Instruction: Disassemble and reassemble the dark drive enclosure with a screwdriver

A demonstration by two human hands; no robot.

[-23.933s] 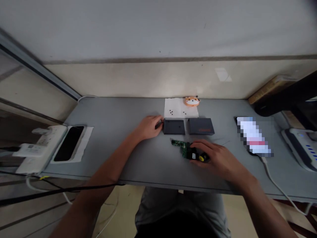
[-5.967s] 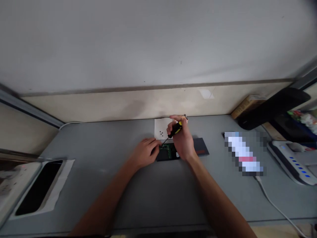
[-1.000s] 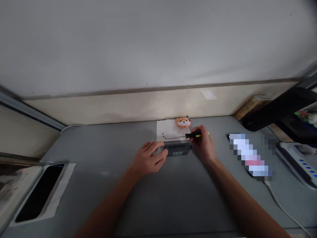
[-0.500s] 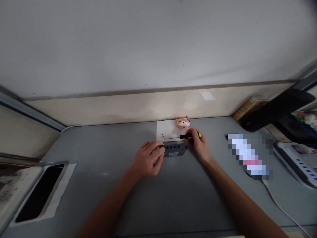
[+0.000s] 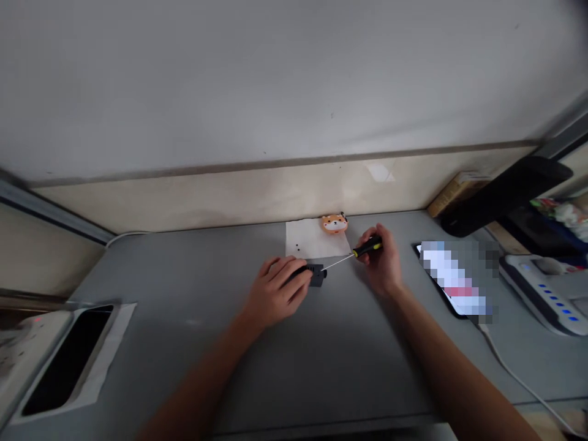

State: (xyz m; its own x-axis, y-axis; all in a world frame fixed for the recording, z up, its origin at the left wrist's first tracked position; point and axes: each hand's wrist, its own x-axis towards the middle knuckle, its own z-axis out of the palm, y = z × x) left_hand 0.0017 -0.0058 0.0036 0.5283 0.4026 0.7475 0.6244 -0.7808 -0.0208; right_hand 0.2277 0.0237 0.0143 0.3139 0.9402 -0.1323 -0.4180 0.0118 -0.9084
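Observation:
My left hand (image 5: 278, 291) grips a small dark grey box-shaped device (image 5: 316, 278) with vent slots, on the grey desk. The fingers cover most of it, and only its right end shows. A screwdriver (image 5: 369, 246) with a black and yellow handle is held in my right hand (image 5: 383, 260). Its thin shaft points left and down, with the tip at the device's visible end; whether it touches cannot be made out. Behind them lies a white paper sheet (image 5: 312, 236) bearing two tiny dark pieces (image 5: 297, 247) that look like screws.
An orange dog-face case (image 5: 335, 224) sits on the paper's back right. To the right are a lit phone (image 5: 452, 278) with a white cable (image 5: 505, 361), a power strip (image 5: 546, 294) and a black cylinder (image 5: 505, 196). A dark-screened phone (image 5: 68, 361) lies at left.
The screwdriver tip has moved from the paper to the device's right end. One of three dark specks is no longer on the paper. The device has turned and slid further under my left hand.

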